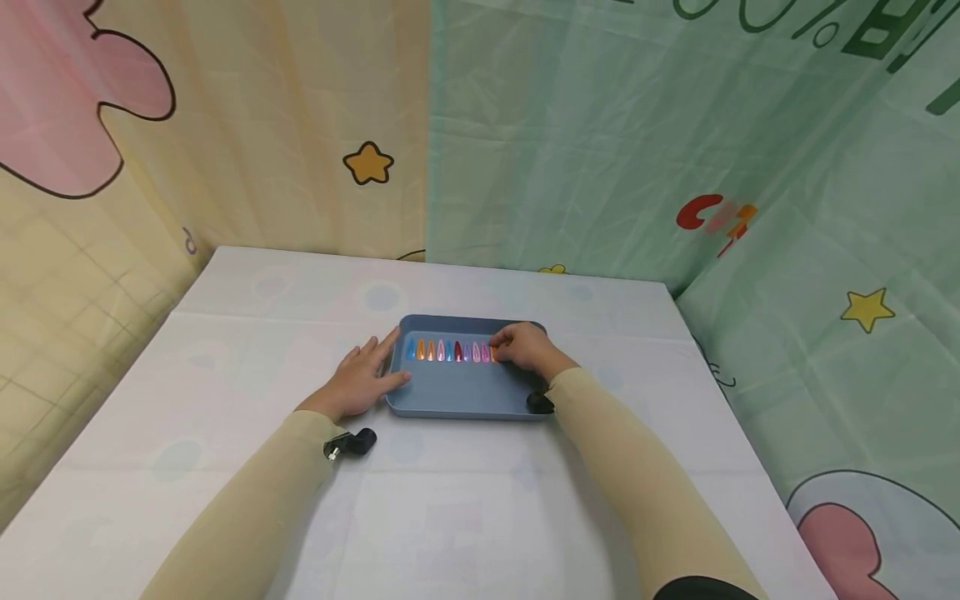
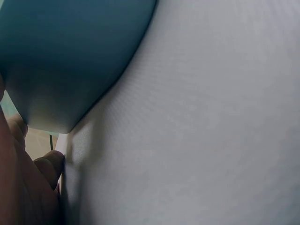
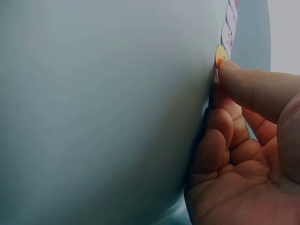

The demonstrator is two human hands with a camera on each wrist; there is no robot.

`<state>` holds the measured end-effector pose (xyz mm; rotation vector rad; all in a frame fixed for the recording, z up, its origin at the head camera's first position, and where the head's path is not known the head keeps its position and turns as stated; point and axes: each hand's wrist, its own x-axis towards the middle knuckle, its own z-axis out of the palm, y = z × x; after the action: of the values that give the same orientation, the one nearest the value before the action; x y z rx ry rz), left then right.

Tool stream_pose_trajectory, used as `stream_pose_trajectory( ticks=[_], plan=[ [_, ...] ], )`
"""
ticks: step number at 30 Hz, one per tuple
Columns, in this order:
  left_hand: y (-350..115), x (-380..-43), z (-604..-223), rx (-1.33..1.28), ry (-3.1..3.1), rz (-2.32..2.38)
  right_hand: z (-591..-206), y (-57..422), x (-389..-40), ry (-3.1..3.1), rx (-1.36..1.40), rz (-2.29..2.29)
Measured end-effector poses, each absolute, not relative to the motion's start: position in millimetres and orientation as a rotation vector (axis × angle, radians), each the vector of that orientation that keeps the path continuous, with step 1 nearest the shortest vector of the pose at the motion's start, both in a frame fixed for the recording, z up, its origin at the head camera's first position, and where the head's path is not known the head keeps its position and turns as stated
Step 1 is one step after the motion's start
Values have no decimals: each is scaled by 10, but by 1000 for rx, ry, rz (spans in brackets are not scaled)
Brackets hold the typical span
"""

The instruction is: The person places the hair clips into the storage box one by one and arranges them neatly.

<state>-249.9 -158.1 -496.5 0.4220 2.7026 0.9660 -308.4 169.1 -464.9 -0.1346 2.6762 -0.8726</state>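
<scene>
A blue-grey rectangular tray (image 1: 457, 395) lies on the white table. Across its upper part runs a row of several glossy, teardrop-shaped hair clips (image 1: 440, 351) in blue, orange, pink, red and purple, standing side by side. At the row's right end my right hand (image 1: 527, 347) pinches an orange-yellow hair clip (image 3: 220, 53) between thumb and forefinger; the remaining fingers curl against the palm. The fingertips cover part of that clip. My left hand (image 1: 357, 382) rests at the tray's left rim with its fingers spread and fairly straight.
White cloth covers the table (image 1: 465, 517) on all sides of the tray. Printed curtains (image 1: 570, 150) hang behind the table and along its sides. A small black device (image 1: 351, 443) is strapped at the left wrist, and another (image 1: 539, 403) at the right.
</scene>
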Motion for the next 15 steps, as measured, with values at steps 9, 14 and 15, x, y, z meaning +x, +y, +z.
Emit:
stream_pose_trajectory(
  ticks=[9,14,15],
  plan=[
    [-1584,-2506,-4968,429,2703,967,-4610,1696,-3074,2656,-120,-896],
    [-1587,-2499,-4965,428,2713,954,-4595,1704,-3078,2693,-165,-845],
    [-1585,-2495,-4964,425,2713,957,-4590,1708,-3081,2702,-170,-835]
  ],
)
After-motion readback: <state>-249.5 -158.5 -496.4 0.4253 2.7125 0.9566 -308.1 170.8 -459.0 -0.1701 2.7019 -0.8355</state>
